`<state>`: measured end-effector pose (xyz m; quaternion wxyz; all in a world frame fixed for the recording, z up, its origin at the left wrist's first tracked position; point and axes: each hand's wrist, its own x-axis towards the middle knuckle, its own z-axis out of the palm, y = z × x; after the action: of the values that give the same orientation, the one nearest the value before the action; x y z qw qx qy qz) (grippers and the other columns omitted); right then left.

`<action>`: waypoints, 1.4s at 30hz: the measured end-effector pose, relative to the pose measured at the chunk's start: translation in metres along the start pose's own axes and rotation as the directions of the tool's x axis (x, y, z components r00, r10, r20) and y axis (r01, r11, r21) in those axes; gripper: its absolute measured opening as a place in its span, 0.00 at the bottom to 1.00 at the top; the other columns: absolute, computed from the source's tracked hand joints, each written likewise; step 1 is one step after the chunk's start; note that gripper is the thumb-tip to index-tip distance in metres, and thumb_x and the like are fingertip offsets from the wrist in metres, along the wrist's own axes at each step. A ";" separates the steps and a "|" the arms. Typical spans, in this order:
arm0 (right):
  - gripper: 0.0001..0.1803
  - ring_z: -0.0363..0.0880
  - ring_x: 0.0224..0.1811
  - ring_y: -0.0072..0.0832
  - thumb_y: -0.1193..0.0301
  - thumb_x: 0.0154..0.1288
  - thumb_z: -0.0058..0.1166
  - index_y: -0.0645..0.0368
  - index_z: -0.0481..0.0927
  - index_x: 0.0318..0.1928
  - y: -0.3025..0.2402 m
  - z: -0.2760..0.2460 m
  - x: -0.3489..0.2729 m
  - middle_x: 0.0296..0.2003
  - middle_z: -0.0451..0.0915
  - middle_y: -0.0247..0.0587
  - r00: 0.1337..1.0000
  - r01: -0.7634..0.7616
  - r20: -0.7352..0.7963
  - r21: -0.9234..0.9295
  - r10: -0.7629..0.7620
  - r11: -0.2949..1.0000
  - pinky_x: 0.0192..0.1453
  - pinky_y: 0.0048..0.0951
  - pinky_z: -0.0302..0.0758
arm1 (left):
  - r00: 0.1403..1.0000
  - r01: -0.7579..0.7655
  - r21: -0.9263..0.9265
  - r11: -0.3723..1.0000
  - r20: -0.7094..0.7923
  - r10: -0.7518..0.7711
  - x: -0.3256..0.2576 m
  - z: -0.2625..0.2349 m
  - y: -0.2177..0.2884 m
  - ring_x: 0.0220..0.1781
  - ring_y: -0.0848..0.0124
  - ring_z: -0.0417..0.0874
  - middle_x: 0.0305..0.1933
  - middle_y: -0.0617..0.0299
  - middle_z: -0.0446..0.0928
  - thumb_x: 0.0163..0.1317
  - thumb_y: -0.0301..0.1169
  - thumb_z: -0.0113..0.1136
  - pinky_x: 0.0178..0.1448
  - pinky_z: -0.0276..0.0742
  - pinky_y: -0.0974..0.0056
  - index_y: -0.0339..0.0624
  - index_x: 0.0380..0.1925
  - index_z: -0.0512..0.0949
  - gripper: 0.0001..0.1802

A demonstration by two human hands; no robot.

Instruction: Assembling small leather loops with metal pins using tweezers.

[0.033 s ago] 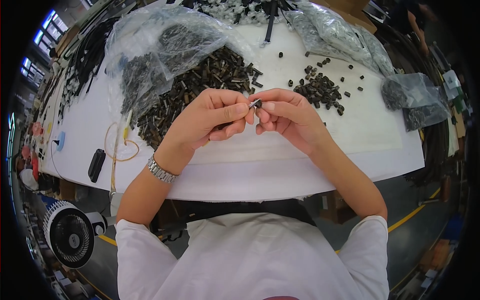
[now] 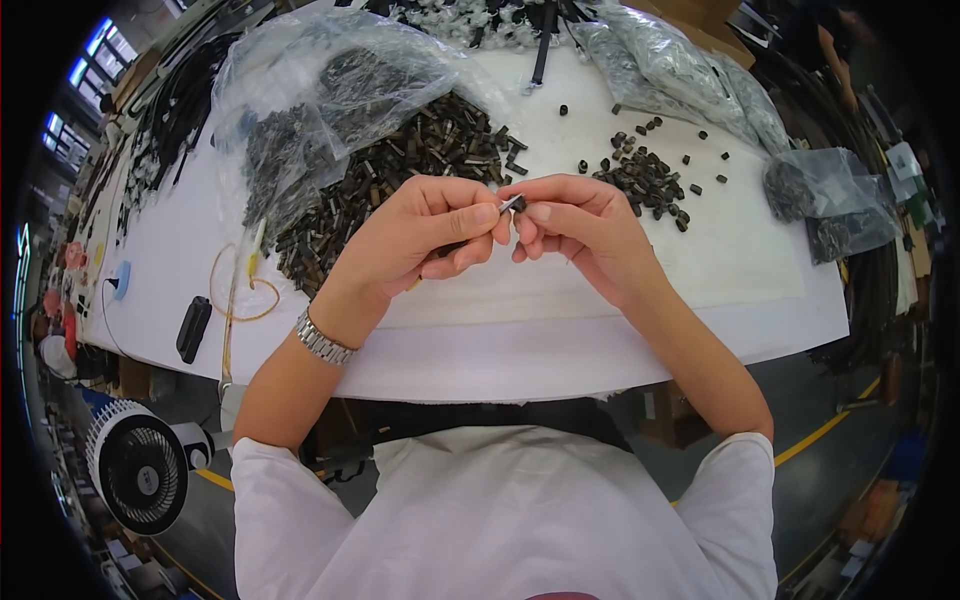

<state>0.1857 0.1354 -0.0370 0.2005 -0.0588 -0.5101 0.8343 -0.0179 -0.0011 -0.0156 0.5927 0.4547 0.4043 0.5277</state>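
Observation:
My left hand (image 2: 425, 230) and my right hand (image 2: 585, 225) meet fingertip to fingertip above the white table. A thin silver metal piece (image 2: 509, 204) sticks out from my left thumb and fingers, which pinch it. Against its end, my right thumb and forefinger grip a small dark piece (image 2: 519, 205). The fingers cover most of both, so their exact kind is hidden. Behind my left hand lies a large heap of short dark brown pieces (image 2: 440, 150). A smaller pile of black pieces (image 2: 645, 180) sits beyond my right hand.
Clear plastic bagging (image 2: 310, 80) covers part of the large heap. Filled plastic bags (image 2: 670, 75) lie at the far right, a smaller bag (image 2: 840, 200) near the right edge. A black oblong object (image 2: 193, 330) and a yellow cord loop (image 2: 245, 318) lie left. A fan (image 2: 148, 470) stands lower left.
The silver piece shows slightly longer between my fingertips. Both hands stay in nearly the same place.

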 end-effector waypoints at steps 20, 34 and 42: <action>0.10 0.88 0.37 0.24 0.81 0.73 0.61 0.71 0.85 0.53 0.002 0.030 -0.015 0.38 0.89 0.45 0.939 0.174 -0.149 -0.572 -0.311 0.802 0.46 0.24 0.84 | 0.924 -0.151 0.797 0.585 -0.096 0.369 -0.005 0.028 0.008 0.17 0.84 0.67 0.19 0.69 0.76 0.78 0.31 0.59 0.23 0.60 0.75 0.36 0.37 0.86 0.12; 0.14 0.87 0.40 0.24 0.80 0.74 0.61 0.68 0.84 0.57 -0.008 0.034 -0.016 0.40 0.88 0.41 0.957 0.233 -0.046 -0.464 -0.286 0.855 0.47 0.23 0.83 | 0.996 -0.050 0.229 0.972 -0.059 0.065 -0.012 0.016 0.023 0.15 0.85 0.63 0.19 0.69 0.75 0.78 0.36 0.60 0.19 0.55 0.75 0.36 0.34 0.85 0.16; 0.12 0.87 0.38 0.22 0.80 0.74 0.62 0.68 0.86 0.54 -0.007 0.033 -0.017 0.39 0.89 0.41 0.933 0.300 0.003 -0.562 -0.361 0.771 0.46 0.23 0.83 | 0.995 0.039 -0.035 0.999 0.096 -0.036 -0.005 0.005 0.010 0.14 0.86 0.60 0.21 0.66 0.75 0.80 0.38 0.59 0.17 0.51 0.76 0.35 0.38 0.84 0.17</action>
<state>0.1932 0.1036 -0.0171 0.3448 -0.0676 -0.7203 0.5981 -0.0163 -0.0059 -0.0042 0.6295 0.4607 0.3741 0.5016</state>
